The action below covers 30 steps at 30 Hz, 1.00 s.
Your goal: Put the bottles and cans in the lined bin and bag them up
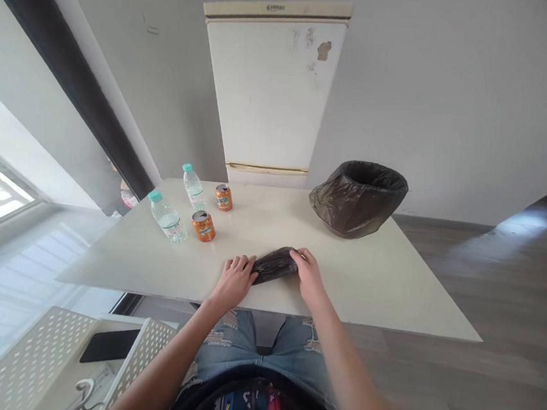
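A rolled-up dark plastic bag (pixel 275 265) lies on the cream table (pixel 367 285) near its front edge. My left hand (pixel 234 280) rests at the bag's left end, fingers curled against it. My right hand (pixel 308 274) covers the bag's right end, fingers bent over it. Both hands hold the roll between them.
A bin lined with a dark bag (pixel 359 197) stands at the table's back right. Two water bottles (pixel 168 217) and two orange cans (pixel 204 226) stand at the back left. A white fridge (pixel 270 88) is behind the table. A white perforated rack with a phone (pixel 108 345) sits lower left.
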Tool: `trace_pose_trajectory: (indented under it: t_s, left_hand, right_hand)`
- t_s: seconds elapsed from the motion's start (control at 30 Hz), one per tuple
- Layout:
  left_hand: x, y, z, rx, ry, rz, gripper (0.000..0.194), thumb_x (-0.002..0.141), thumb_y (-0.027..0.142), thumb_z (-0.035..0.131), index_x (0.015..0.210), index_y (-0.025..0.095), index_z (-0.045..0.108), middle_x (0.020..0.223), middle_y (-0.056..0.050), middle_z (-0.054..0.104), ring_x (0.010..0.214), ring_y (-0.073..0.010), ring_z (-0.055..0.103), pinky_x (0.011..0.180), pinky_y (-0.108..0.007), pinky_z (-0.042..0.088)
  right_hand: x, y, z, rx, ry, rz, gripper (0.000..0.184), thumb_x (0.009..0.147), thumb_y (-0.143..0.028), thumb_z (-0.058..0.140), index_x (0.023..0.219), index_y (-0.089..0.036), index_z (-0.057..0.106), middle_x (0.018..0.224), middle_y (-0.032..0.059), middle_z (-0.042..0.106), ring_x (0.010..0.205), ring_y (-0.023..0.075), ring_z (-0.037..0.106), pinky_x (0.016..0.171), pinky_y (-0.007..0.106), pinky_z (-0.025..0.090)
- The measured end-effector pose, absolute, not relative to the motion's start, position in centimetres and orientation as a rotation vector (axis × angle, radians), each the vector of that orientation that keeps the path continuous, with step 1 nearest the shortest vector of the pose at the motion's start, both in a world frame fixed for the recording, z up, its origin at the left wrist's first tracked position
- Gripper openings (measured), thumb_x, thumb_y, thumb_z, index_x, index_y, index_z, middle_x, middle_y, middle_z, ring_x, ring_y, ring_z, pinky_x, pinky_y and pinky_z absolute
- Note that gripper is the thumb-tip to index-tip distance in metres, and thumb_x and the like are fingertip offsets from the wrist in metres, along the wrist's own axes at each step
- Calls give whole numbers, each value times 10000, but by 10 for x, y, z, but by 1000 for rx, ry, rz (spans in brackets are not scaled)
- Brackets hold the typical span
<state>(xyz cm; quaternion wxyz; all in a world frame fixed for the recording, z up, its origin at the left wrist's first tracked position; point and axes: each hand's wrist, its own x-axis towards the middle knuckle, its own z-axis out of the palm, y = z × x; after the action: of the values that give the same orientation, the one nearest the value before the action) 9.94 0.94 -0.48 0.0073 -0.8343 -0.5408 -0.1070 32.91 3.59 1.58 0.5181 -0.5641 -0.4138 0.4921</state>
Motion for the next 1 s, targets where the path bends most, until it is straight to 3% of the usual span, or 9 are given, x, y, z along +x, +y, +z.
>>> trace_pose_trajectory:
  t_s: [0.13,0.23,0.33,0.53,0.63,0.73,0.8,0.9,1.0]
  left_hand:
    - [109,5,-6,-2593,-1721,-374,462,1093,337,383,1510,171,492,1257,-145,620,1154,-303,559,1006,-476,423]
    - [111,5,-7,-2608,-1696,-397,455,1096,335,378,1504,169,490,1257,-148,621,1143,-302,558,997,-480,424]
    - [111,6,-9,-2635,-1644,-383,452,1097,346,376,1500,178,492,1242,-144,622,1121,-304,561,975,-482,426]
    - [108,6,-11,-2652,-1633,-441,449,1087,347,416,1506,199,479,1227,-134,620,1119,-296,565,976,-470,425]
    - [104,6,-10,-2682,-1663,-465,394,1072,369,462,1408,186,558,1228,-138,619,1125,-305,565,975,-475,437]
    - [99,7,-12,-2696,-1727,-493,308,1048,373,513,1253,172,624,1197,-141,626,1111,-316,576,964,-481,453]
    - [96,8,-12,-2712,-1777,-592,381,1025,341,556,1364,168,554,1233,-143,633,1151,-320,581,984,-483,456]
    - [91,5,-9,-2775,-1791,-788,640,987,262,603,1568,205,340,1306,-131,636,1219,-302,581,1021,-470,459]
    - [88,-1,-3,-2859,-1667,-814,514,969,227,610,1465,275,482,1315,-104,628,1207,-285,589,1045,-467,460]
  right_hand:
    - [311,22,17,-770,-322,1487,297,811,-446,795,973,-222,689,1002,32,770,992,217,714,889,345,599]
    - [287,15,4,-795,-330,1430,391,777,-438,840,1065,-206,713,1137,65,784,1106,249,722,989,396,597]
    - [265,17,-15,-1028,-537,1274,519,712,-424,868,1130,-157,713,1194,128,775,1129,317,727,1003,475,595]
    - [258,30,-27,-1460,-1171,786,515,926,-348,528,1351,-92,668,1192,235,756,1213,381,690,1039,540,560]
    - [269,31,-19,-1406,-1540,620,556,929,-194,446,1457,-182,620,1405,157,681,1389,315,580,1201,509,442]
    - [281,30,-10,-1318,-2055,368,650,926,-72,386,1544,-206,536,1564,92,565,1477,259,488,1260,469,381]
    - [287,30,-6,-1285,-2262,288,609,948,-57,391,1520,-179,561,1579,102,547,1487,268,472,1256,457,385]
    - [290,30,-3,-1262,-2441,226,501,986,-89,440,1441,-180,628,1559,115,565,1478,294,473,1236,473,403]
    - [288,30,-3,-1282,-2478,241,470,991,-101,472,1422,-196,634,1520,130,594,1450,296,496,1206,486,430]
